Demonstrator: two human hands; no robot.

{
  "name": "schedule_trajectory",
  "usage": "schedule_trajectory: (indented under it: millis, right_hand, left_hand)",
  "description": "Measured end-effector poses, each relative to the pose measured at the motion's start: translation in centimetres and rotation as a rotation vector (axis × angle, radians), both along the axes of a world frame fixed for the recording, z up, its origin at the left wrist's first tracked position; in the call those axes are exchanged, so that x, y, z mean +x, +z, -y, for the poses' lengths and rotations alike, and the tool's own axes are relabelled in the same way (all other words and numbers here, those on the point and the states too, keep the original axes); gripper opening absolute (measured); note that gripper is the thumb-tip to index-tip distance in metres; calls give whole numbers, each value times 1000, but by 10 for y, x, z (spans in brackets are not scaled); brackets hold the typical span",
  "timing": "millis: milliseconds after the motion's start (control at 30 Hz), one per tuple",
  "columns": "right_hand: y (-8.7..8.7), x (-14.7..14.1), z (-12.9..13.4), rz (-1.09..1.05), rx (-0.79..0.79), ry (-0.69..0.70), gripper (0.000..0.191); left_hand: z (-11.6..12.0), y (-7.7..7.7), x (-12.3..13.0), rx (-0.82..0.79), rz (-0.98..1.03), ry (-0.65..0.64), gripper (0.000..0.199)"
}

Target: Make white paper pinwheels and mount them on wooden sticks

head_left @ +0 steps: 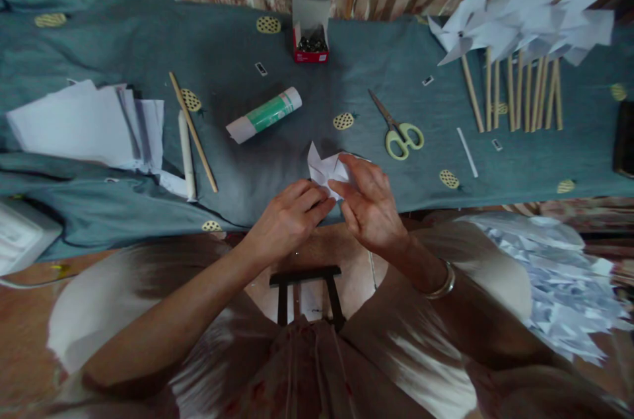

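Observation:
A small white paper pinwheel [324, 169] with pointed, folded corners lies between my two hands near the cloth's front edge. My left hand [294, 211] pinches its lower left side, fingers bent together. From the right, my right hand [369, 201] holds the paper, with the thumb and a finger pressed on its middle and upper right. Beyond them lies a green and white tube [271, 114]. Scissors with pale green handles [403, 141] rest to the right, blades pointing up and left.
Paper sheets [79, 125] and wooden sticks [195, 135] lie left. An open red box [311, 52] of small dark pieces stands at the back. Finished pinwheels on sticks [525, 26] lie back right. A bag of folded papers [564, 287] sits lower right.

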State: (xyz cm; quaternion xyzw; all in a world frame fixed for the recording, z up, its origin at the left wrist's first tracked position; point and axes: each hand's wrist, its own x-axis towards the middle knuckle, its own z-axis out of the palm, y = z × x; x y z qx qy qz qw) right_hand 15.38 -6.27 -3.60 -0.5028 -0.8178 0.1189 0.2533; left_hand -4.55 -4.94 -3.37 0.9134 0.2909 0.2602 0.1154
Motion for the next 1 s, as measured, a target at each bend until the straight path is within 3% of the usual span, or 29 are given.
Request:
schedule_trajectory:
  millis: [300, 500, 767, 1000]
  right_hand:
    - [-7, 1, 0, -91, -47, -13, 31]
    - [4, 8, -2, -135, -64, 28, 34]
    - [15, 24, -20, -147, -81, -142, 34]
    - [17, 29, -18, -155, -126, -145, 30]
  left_hand:
    - [0, 2, 1, 12, -2, 6, 16]
    - [0, 3, 1, 37, -20, 19, 16]
    - [-3, 3, -3, 26, -57, 31, 19]
    - [-20, 4, -14, 44, -77, 98, 20]
